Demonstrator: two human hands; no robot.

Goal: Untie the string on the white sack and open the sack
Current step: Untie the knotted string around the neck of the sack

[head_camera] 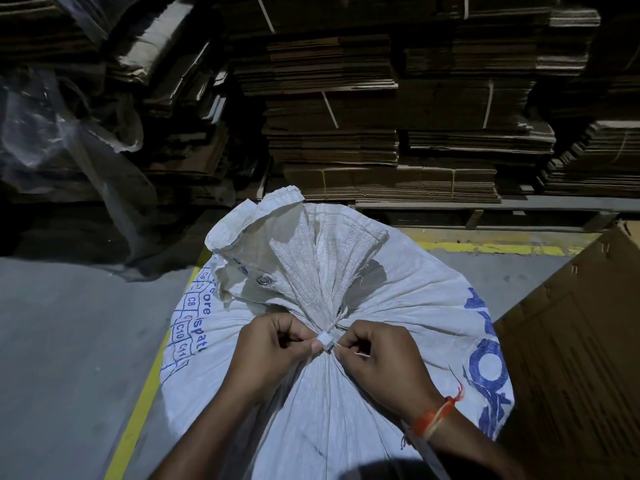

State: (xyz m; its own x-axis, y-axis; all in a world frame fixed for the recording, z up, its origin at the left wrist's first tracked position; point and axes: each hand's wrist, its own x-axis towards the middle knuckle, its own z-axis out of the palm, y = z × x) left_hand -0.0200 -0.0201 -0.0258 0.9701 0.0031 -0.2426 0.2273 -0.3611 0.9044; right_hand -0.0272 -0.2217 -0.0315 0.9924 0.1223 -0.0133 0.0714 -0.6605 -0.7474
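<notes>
A full white woven sack (pixel 398 306) with blue print stands in front of me, its neck gathered tight and its loose top (pixel 298 244) fanned out behind. A white string tie (pixel 329 336) with a small square lock binds the neck. My left hand (pixel 273 348) pinches the tie's square lock between thumb and curled fingers. On the other side, my right hand (pixel 381 362) pinches the thin tail of the tie. An orange thread band sits on the right wrist.
Tall stacks of flattened cardboard (pixel 398 116) on a pallet fill the background. Clear plastic sheeting (pixel 62 133) hangs at the left. A brown carton (pixel 581 341) stands close on the right. Yellow floor lines (pixel 138 403) run beside the sack on grey concrete.
</notes>
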